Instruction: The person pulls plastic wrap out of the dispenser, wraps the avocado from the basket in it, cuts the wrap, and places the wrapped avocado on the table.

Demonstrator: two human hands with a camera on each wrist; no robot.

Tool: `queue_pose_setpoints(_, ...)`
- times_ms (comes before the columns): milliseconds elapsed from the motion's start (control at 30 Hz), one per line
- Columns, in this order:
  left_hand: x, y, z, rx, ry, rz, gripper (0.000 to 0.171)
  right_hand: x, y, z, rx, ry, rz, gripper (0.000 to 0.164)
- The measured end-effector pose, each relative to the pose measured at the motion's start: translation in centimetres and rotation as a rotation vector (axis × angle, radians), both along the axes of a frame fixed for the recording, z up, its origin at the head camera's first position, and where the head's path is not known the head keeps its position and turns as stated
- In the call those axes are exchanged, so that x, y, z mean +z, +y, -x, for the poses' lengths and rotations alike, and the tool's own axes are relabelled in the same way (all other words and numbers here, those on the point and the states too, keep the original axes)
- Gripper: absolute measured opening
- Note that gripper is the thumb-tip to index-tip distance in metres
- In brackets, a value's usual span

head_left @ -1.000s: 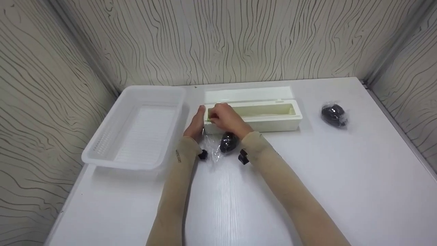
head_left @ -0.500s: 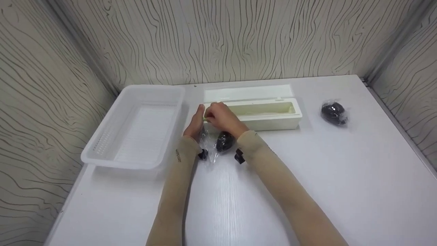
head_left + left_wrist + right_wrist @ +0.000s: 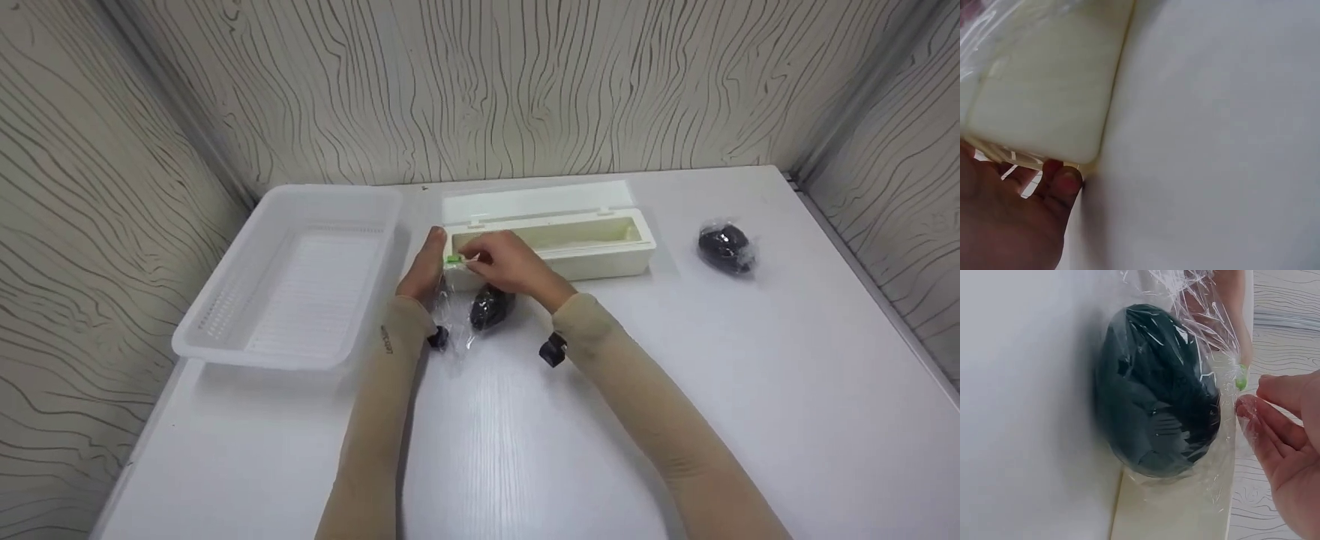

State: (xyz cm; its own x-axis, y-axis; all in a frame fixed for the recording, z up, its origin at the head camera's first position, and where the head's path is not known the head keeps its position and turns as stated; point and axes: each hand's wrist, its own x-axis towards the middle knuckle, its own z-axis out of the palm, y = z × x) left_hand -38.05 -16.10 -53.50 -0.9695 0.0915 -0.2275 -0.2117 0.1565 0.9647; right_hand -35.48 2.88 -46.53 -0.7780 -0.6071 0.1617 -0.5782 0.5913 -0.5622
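Observation:
My left hand (image 3: 424,268) grips the left end of a long white cling film dispenser (image 3: 600,264), whose lid (image 3: 536,199) stands open at the back. In the left wrist view, its curled fingers (image 3: 1062,188) press on the end wall's edge. A green slide cutter (image 3: 454,259) sits at the dispenser's left end. Just right of it, my right hand (image 3: 517,262) pinches cling film (image 3: 1248,424) between thumb and forefinger. The film runs down to a dark, egg-shaped object (image 3: 1151,394) lying wrapped in front of the dispenser; its kind is unclear through the plastic.
A white plastic basket (image 3: 352,352) with slotted sides stands to the left. Another dark rounded object (image 3: 726,247) in clear film lies on the white table (image 3: 750,360) at the right. Wood-patterned panels (image 3: 480,90) enclose the back and both sides.
My right hand has come away from the green cutter, slightly to the right, so the cutter now shows. My left hand keeps its hold on the dispenser's end.

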Motion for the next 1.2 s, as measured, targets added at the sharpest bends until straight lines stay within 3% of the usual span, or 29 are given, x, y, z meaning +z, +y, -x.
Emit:
queue_pose_setpoints(67, 0.0, 0.0, 0.0, -0.001, -0.012, -0.013, 0.068, -0.1, 0.4, -0.3, -0.012, 0.005, 0.007, 0.025)
queue_pose_setpoints(333, 0.0, -0.1, 0.2, -0.059, 0.118, 0.138, 0.066, -0.6, -1.0, -0.4, -0.047, 0.133, -0.032, 0.022)
queue_pose_setpoints(567, 0.2, 0.0, 0.5, -0.101, 0.201, 0.228, 0.061, -0.8, -1.7, 0.3, -0.132, 0.075, 0.003, 0.013)
queue_pose_setpoints(833, 0.2, 0.1, 0.7, -0.100, 0.202, 0.165, 0.052, -0.7, -0.5, 0.8, -0.119, 0.083, -0.030, 0.013)
queue_pose_setpoints(1067, 0.3, -0.1, 0.5, -0.074, 0.198, 0.201, 0.054, -0.8, -1.3, 0.8, -0.094, 0.112, 0.022, 0.012)
queue_pose_setpoints(1200, 0.1, 0.1, 0.4, -0.068, 0.178, 0.108, 0.059, -0.8, -2.0, 1.1, -0.071, 0.143, 0.031, 0.010)
